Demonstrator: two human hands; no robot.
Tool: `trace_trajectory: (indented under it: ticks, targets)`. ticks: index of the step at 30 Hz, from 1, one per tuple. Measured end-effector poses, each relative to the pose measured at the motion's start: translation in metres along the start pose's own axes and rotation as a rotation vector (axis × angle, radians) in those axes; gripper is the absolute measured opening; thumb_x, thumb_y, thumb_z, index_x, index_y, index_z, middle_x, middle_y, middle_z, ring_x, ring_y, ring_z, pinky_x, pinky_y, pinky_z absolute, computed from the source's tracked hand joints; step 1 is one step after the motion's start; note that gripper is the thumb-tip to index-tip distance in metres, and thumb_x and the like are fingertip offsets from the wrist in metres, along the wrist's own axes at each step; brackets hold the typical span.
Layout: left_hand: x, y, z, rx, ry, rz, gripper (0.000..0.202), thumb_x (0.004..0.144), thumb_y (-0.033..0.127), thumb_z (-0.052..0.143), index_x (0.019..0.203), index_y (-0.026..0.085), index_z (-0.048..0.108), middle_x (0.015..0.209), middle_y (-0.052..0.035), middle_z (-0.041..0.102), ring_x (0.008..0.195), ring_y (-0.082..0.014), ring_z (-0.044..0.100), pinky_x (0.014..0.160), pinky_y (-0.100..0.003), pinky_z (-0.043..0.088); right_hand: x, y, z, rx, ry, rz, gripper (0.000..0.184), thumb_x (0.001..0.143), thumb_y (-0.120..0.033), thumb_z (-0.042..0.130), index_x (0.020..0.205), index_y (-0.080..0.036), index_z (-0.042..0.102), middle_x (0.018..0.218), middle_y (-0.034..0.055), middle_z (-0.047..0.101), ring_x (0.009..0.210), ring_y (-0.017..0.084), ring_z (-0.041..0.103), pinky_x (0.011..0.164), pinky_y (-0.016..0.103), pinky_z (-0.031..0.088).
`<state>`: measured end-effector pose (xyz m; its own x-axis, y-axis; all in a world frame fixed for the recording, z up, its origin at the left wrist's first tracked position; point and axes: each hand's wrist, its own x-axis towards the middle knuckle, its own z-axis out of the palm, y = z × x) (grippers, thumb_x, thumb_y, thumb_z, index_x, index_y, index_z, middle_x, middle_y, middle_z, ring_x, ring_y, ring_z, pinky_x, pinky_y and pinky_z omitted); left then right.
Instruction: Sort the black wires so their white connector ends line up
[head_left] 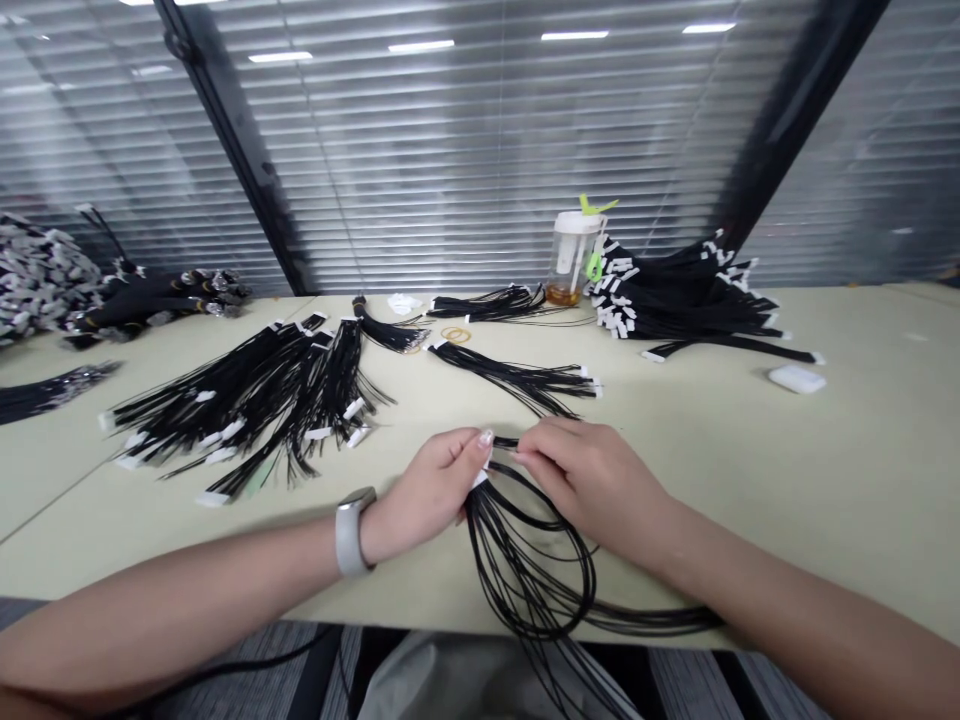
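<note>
Near the table's front edge, my left hand (435,485) pinches a bundle of thin black cables (517,590) by a white connector (481,472) at its end. My right hand (581,470) sits just to the right, fingers closed on a few black strands of the same bundle. Between the hands a short run of strands shows. Below them the cables hang in loops, some trailing over the edge and others running right under my right forearm. My right fingertips are partly hidden behind the hand.
Black cables with white connectors (247,400) lie spread on the left; another bunch (517,370) lies ahead, beside yellow rubber bands (456,335). A clear cup (568,260) with amber liquid stands by a cable pile (675,295). A white case (796,378) lies right.
</note>
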<state>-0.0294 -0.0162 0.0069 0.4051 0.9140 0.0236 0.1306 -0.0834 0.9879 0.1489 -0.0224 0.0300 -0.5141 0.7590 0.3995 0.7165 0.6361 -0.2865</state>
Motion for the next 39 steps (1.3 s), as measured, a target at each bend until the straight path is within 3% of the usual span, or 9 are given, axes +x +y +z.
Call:
trace_trajectory:
  ticks: [5, 7, 9, 13, 16, 22, 27, 39]
  targets:
    - [0.001, 0.001, 0.001, -0.018, 0.008, -0.008, 0.04, 0.082, 0.05, 0.04, 0.062, 0.015, 0.042, 0.052, 0.0044, 0.037, 0.047, -0.0068, 0.033, 0.045, -0.02, 0.029, -0.001, 0.002, -0.004, -0.051, 0.0, 0.035, 0.016, 0.085, -0.025, 0.044, 0.078, -0.017, 0.056, 0.074, 0.0018, 0.058, 0.067, 0.013, 0.052, 0.059, 0.023, 0.034]
    - [0.003, -0.001, 0.001, -0.066, 0.059, -0.019, 0.041, 0.081, 0.052, 0.041, 0.061, 0.016, 0.041, 0.051, 0.0044, 0.038, 0.046, -0.0069, 0.033, 0.045, -0.02, 0.029, -0.001, 0.004, -0.01, -0.15, 0.045, 0.114, 0.013, 0.078, -0.032, 0.055, 0.078, -0.018, 0.055, 0.076, 0.0015, 0.057, 0.065, 0.013, 0.051, 0.055, 0.023, 0.032]
    - [0.005, -0.003, 0.0, -0.113, 0.136, -0.027, 0.042, 0.08, 0.054, 0.042, 0.061, 0.016, 0.042, 0.051, 0.0039, 0.041, 0.046, -0.0073, 0.035, 0.044, -0.02, 0.031, -0.001, 0.005, -0.017, -0.25, 0.053, 0.212, 0.023, 0.07, -0.039, 0.061, 0.068, -0.019, 0.052, 0.067, 0.0002, 0.054, 0.057, 0.013, 0.046, 0.049, 0.023, 0.027]
    - [0.009, -0.006, -0.002, -0.144, 0.24, -0.022, 0.043, 0.078, 0.055, 0.044, 0.062, 0.015, 0.045, 0.054, 0.0026, 0.046, 0.048, -0.0085, 0.04, 0.047, -0.021, 0.034, -0.002, 0.002, -0.026, -0.11, -0.233, 0.262, 0.05, 0.075, -0.054, 0.052, 0.044, -0.017, 0.036, 0.042, -0.0029, 0.037, 0.043, 0.009, 0.03, 0.042, 0.023, 0.019]
    - [0.009, -0.005, -0.002, -0.137, 0.218, -0.023, 0.042, 0.078, 0.054, 0.044, 0.062, 0.015, 0.045, 0.055, 0.0025, 0.046, 0.05, -0.0086, 0.041, 0.049, -0.021, 0.035, -0.004, -0.004, -0.02, 0.126, -0.357, 0.176, 0.046, 0.083, -0.045, 0.044, 0.048, -0.017, 0.038, 0.045, -0.004, 0.038, 0.044, 0.008, 0.03, 0.044, 0.022, 0.023]
    - [0.008, -0.005, -0.004, -0.038, 0.225, -0.017, 0.04, 0.079, 0.052, 0.045, 0.061, 0.016, 0.04, 0.053, 0.005, 0.039, 0.047, -0.0068, 0.034, 0.047, -0.02, 0.032, -0.005, -0.014, 0.003, 0.339, -0.265, 0.065, 0.031, 0.086, -0.022, 0.036, 0.055, -0.017, 0.036, 0.05, -0.0056, 0.035, 0.049, 0.007, 0.029, 0.047, 0.021, 0.024]
    - [0.007, -0.004, -0.003, 0.066, 0.228, 0.01, 0.042, 0.081, 0.053, 0.04, 0.06, 0.016, 0.039, 0.053, 0.0046, 0.036, 0.049, -0.0071, 0.033, 0.047, -0.02, 0.03, -0.005, -0.017, 0.009, 0.384, -0.163, 0.078, 0.023, 0.085, -0.021, 0.039, 0.063, -0.017, 0.044, 0.054, -0.0059, 0.039, 0.052, 0.007, 0.033, 0.049, 0.02, 0.027]
    - [0.005, 0.004, 0.001, 0.106, 0.198, 0.015, 0.041, 0.084, 0.05, 0.036, 0.06, 0.017, 0.037, 0.047, 0.0053, 0.038, 0.044, -0.007, 0.038, 0.044, -0.019, 0.03, -0.004, -0.017, 0.011, 0.302, -0.149, 0.025, 0.023, 0.085, -0.018, 0.037, 0.064, -0.017, 0.042, 0.059, -0.0054, 0.048, 0.054, 0.006, 0.04, 0.055, 0.02, 0.03]
